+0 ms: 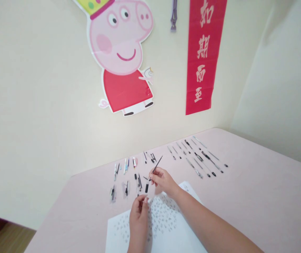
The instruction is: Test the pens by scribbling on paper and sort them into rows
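Note:
My left hand [139, 213] is closed on a pen barrel [146, 188], which points up and has a dark band near its upper part. Thumb and fingers of my right hand [163, 181] pinch a thin dark pen refill [158, 163], slanting up to the right. The refill's lower end is close to the top of the barrel; whether they touch I cannot tell. Both hands are above a white paper sheet [184, 233] covered with many small dark marks. Just beyond the left hand lie pen parts [139, 181], partly hidden behind it.
On the pink table [82, 211], pens and refills [204, 161] lie in slanted rows at the right. Further pens and parts [115, 172] lie in small groups at the left. Behind the table, the wall bears a cartoon pig cutout [128, 91] and a red banner [201, 80].

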Motion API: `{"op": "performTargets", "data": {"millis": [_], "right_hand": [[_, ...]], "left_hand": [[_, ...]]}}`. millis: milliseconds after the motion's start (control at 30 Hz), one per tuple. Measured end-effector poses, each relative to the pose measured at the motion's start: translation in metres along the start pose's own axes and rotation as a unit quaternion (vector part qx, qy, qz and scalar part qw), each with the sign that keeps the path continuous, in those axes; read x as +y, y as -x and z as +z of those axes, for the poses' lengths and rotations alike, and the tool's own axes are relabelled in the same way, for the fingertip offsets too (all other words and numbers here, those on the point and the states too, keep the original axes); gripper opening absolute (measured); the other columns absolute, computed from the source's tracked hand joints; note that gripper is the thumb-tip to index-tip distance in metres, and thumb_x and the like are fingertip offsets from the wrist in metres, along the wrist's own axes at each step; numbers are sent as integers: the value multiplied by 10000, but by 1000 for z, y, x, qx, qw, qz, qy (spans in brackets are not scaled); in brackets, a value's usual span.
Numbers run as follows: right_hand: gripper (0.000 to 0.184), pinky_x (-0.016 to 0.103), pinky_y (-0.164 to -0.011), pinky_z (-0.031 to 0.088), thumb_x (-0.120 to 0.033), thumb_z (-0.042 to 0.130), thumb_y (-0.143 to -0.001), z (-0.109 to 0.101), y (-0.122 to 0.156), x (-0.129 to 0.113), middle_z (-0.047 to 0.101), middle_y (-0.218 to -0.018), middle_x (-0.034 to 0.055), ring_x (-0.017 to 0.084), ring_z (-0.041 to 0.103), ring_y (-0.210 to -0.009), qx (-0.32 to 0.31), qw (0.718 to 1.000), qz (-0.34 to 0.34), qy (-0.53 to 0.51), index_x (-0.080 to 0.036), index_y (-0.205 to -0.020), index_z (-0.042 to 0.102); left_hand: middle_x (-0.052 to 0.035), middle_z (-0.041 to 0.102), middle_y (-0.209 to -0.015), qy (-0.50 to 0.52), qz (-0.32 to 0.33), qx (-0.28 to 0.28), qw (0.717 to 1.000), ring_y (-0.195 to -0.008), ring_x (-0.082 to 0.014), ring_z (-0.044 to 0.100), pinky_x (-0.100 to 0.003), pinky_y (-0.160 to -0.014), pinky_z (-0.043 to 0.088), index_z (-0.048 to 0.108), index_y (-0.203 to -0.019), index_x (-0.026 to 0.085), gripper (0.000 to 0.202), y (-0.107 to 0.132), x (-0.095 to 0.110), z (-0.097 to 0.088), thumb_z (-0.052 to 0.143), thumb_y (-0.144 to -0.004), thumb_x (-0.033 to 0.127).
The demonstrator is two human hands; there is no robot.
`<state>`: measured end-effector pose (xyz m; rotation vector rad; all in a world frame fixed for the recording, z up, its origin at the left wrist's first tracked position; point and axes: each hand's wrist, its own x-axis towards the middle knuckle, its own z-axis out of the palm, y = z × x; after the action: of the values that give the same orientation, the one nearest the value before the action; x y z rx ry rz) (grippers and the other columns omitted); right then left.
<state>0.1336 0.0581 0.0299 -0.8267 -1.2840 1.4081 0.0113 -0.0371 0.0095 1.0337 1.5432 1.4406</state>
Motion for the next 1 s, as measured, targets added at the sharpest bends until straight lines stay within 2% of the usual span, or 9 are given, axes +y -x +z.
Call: {"op": "performTargets", "data": {"millis": [200,400,1000], "right_hand": [[134,192,-476,370,-297,585,-715,-3,-1,1,527,-550,-48,84,497,-495,-1,1000,-6,11,-172,-736,543],[150,202,-488,396,-305,610,-699,-6,-2,-1,532,-591,-41,91,520,-526,-13,999,-15,42,-177,-718,537],[124,219,-517,407,-287,600,-719,-9,-3,-2,528,-582,-44,96,515,-520,-22,996,-27,85,-175,-721,547]], "left_hand": [[-66,675,-800,-15,6,6,1000,-763,-223,592,-313,-692,458,674,-796,182,413,0,1,-1,691,-622,557],[-71,668,-791,-36,46,38,998,-780,-240,600,-353,-743,455,675,-777,176,413,-5,-7,-3,695,-605,550],[-70,668,-809,-54,68,50,995,-769,-234,598,-362,-752,456,684,-780,182,347,-6,-11,-6,687,-629,495]]}}
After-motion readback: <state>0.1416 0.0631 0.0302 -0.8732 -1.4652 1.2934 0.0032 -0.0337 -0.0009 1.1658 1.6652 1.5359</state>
